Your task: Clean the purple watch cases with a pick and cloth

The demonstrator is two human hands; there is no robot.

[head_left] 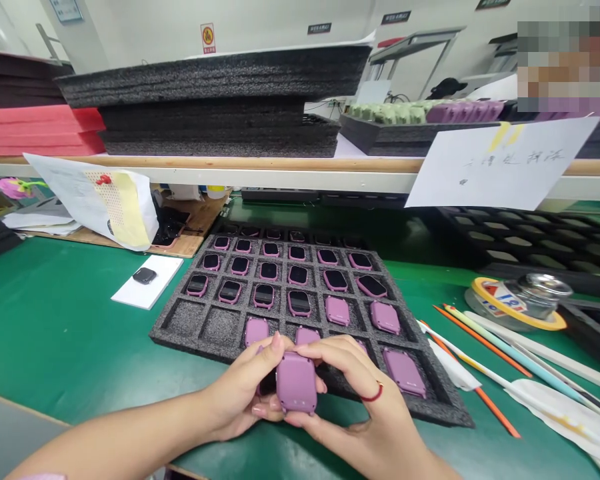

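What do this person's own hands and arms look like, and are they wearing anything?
The left hand and right hand are both ungloved. A thin red band circles a finger of the right hand. The left forearm is bare down to a sliver of pinkish-lilac sleeve.

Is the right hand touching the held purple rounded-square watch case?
Touching: the head view shows the right hand gripping the purple watch case at top and bottom.

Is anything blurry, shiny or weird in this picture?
In the head view, coarse squares hide part of the top right; the metal lid glints; pale glare lies on the green table; the held purple watch looks fairly clear.
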